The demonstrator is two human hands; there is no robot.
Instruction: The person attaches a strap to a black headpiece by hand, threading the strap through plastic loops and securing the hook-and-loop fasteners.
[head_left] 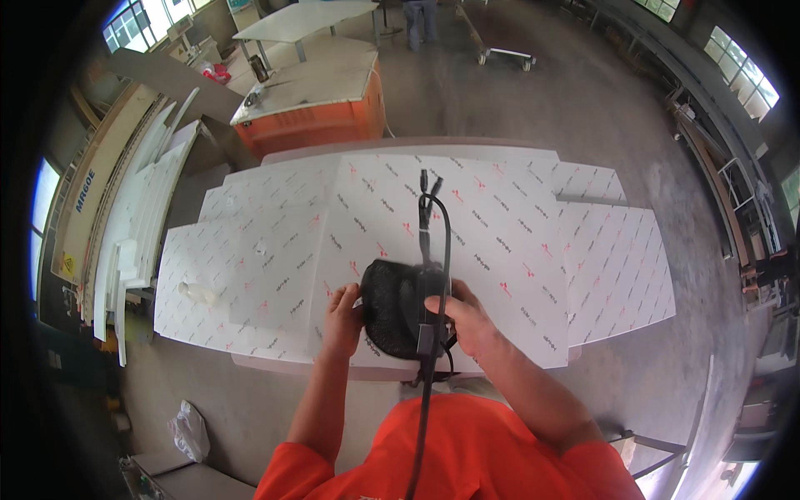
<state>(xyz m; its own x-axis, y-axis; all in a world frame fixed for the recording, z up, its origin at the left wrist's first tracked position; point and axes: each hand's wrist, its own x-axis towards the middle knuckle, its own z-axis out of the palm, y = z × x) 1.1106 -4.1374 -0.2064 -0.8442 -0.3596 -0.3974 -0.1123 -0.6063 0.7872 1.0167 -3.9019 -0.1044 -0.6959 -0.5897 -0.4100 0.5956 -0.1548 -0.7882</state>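
Black object sits in left hand and right hand.

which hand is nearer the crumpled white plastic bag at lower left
Left. The left hand, at the left edge of a black rounded object, is up and right of the white plastic bag; the right hand, at that object's right side, is farther right.

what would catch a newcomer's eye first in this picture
Probably the vivid orange-red shirt at the bottom centre, with a black cable running up the middle of the view. Just above the shirt, a black textured object sits between the left hand and right hand, dark against wide white printed sheets. Farther back, upper left of centre, stands an orange-sided unit.
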